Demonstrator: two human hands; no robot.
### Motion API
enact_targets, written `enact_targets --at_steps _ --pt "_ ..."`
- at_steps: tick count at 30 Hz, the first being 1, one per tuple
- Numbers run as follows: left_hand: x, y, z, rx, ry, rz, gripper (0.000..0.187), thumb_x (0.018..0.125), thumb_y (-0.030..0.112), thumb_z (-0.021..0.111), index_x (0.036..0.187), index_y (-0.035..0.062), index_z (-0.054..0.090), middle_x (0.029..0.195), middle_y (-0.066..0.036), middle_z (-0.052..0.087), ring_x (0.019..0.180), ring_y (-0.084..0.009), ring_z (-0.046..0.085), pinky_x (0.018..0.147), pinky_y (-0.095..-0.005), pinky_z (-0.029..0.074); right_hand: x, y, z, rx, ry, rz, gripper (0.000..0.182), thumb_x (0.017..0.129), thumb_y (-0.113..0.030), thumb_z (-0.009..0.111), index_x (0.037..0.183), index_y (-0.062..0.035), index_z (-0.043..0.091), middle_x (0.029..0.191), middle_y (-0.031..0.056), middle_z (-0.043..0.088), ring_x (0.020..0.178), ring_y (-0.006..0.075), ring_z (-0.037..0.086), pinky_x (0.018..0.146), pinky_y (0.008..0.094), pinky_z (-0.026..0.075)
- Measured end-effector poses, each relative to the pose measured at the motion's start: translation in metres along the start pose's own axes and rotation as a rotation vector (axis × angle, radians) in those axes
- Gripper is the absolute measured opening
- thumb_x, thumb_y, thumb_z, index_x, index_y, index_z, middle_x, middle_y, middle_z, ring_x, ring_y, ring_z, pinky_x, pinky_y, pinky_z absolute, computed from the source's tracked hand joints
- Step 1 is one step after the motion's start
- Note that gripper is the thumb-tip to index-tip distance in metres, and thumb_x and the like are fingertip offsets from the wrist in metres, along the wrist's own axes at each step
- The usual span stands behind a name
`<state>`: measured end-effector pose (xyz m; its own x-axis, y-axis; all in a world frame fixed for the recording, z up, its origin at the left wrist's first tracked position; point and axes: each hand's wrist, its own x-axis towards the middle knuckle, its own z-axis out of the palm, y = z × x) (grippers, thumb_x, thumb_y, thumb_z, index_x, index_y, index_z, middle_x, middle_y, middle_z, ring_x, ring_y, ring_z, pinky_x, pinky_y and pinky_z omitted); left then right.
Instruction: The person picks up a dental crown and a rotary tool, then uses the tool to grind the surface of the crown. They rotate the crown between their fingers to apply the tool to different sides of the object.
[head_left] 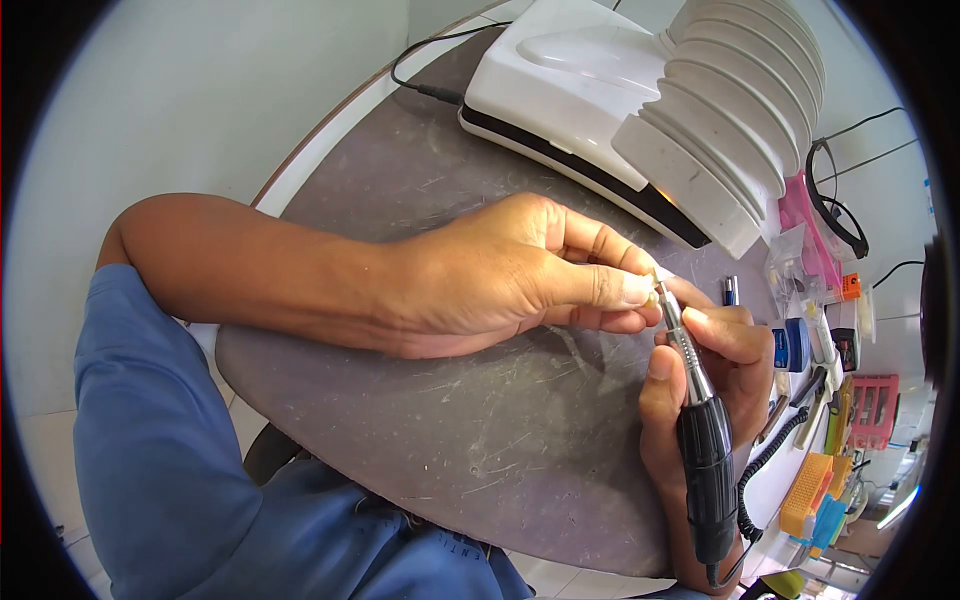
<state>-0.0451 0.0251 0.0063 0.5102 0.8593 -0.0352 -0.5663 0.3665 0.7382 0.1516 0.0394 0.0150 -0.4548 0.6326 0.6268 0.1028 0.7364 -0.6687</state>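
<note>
My left hand (520, 265) is closed, with thumb and fingertips pinching a small pale piece (652, 284) that they mostly hide. Held like a pen, a rotary handpiece (700, 430) with a black body and a silver nose lies in my right hand (735, 350). Its thin bit points up at the pale piece, and the tip is right beside my left thumb. The fingertips of both hands come close together above the grey tabletop (470, 430). A coiled black cord (758, 475) runs along the handpiece.
A white machine (560, 85) with a ribbed hose (740, 100) stands at the back, its opening towards my hands. Crowding the right side are a pink container (812, 225), black glasses (840, 205), a blue round container (792, 345), a yellow-orange box (805, 493) and a red basket (875, 410).
</note>
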Motion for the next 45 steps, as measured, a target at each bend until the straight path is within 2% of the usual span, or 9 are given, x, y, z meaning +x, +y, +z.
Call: enact_targets --at_steps 4,6,7,8,10,14,18,33,45 --pt "-0.0003 0.0007 -0.0007 -0.005 -0.007 0.001 0.017 0.090 0.012 0.058 0.103 0.0013 0.058 0.103 -0.006 0.059 0.095 -0.0115 0.058 0.089 -0.0243 0.048 0.0000 -0.0018 -0.0051 -0.057 -0.063 -0.049 0.027 0.077 -0.004 0.067 0.097 0.0029 0.049 0.087 0.0155 0.057 0.093 0.0309 0.063 0.080 0.0354 0.050" --pt "0.0000 0.0009 -0.0003 0.025 0.009 0.030 0.016 0.090 0.012 0.058 0.103 0.0017 0.058 0.102 -0.005 0.058 0.096 -0.0107 0.057 0.087 -0.0238 0.048 0.0012 -0.0041 -0.0068 -0.051 -0.002 0.056 0.028 0.079 -0.005 0.064 0.099 0.0027 0.046 0.090 0.0168 0.058 0.090 0.0259 0.062 0.081 0.0321 0.046" --pt "0.0002 0.0007 -0.0002 0.023 0.010 0.034 0.016 0.090 0.012 0.058 0.103 0.0017 0.058 0.102 -0.005 0.058 0.096 -0.0107 0.057 0.087 -0.0238 0.048 0.0014 -0.0063 -0.0084 -0.075 -0.002 0.109 0.027 0.082 -0.008 0.061 0.100 0.0016 0.044 0.095 0.0182 0.060 0.089 0.0191 0.059 0.082 0.0286 0.043" --pt "0.0008 0.0010 -0.0001 0.018 -0.009 0.045 0.017 0.090 0.012 0.058 0.103 0.0017 0.058 0.101 -0.005 0.057 0.096 -0.0104 0.056 0.086 -0.0237 0.047 0.0024 -0.0063 -0.0078 -0.074 -0.007 0.106 0.027 0.082 -0.008 0.061 0.100 0.0016 0.044 0.095 0.0182 0.060 0.089 0.0191 0.059 0.082 0.0286 0.043" --pt "0.0008 0.0015 -0.0003 0.008 -0.025 0.062 0.017 0.090 0.012 0.058 0.103 0.0016 0.058 0.101 -0.004 0.057 0.095 -0.0100 0.055 0.085 -0.0236 0.047 0.0045 -0.0063 -0.0049 -0.076 0.067 0.180 0.025 0.087 -0.020 0.057 0.098 -0.0004 0.046 0.093 0.0137 0.060 0.082 0.0139 0.057 0.080 0.0263 0.044" --pt "0.0007 0.0026 -0.0002 -0.001 -0.013 0.037 0.021 0.090 0.011 0.058 0.107 0.0002 0.057 0.103 -0.005 0.057 0.092 -0.0094 0.054 0.085 -0.0237 0.046 0.0051 -0.0070 -0.0029 -0.070 0.141 0.242 0.024 0.085 -0.016 0.056 0.098 0.0025 0.048 0.087 0.0120 0.057 0.086 0.0197 0.062 0.081 0.0281 0.045" --pt "0.0012 0.0039 -0.0005 -0.037 -0.032 0.000 0.024 0.091 0.010 0.056 0.113 -0.0006 0.056 0.104 -0.005 0.058 0.090 -0.0086 0.054 0.086 -0.0232 0.045 0.0046 -0.0070 -0.0038 -0.064 0.125 0.241 0.023 0.085 -0.015 0.055 0.099 0.0027 0.048 0.087 0.0123 0.057 0.086 0.0198 0.061 0.082 0.0287 0.045" --pt "0.0006 0.0039 -0.0020 -0.045 -0.025 -0.028 0.029 0.092 0.013 0.055 0.117 -0.0020 0.055 0.110 -0.005 0.059 0.094 -0.0071 0.055 0.089 -0.0200 0.045 0.0044 -0.0049 -0.0050 -0.086 0.090 0.188 0.027 0.086 -0.020 0.057 0.100 0.0022 0.049 0.087 0.0134 0.060 0.081 0.0170 0.059 0.080 0.0300 0.047" --pt "0.0004 0.0039 -0.0014 -0.101 -0.024 -0.020 0.023 0.090 0.012 0.058 0.109 0.0013 0.054 0.112 -0.009 0.056 0.099 -0.0116 0.056 0.087 -0.0225 0.047 0.0021 -0.0064 -0.0055 -0.040 0.039 0.159 0.027 0.087 -0.022 0.058 0.100 -0.0012 0.048 0.085 0.0092 0.056 0.083 0.0145 0.057 0.081 0.0287 0.044"
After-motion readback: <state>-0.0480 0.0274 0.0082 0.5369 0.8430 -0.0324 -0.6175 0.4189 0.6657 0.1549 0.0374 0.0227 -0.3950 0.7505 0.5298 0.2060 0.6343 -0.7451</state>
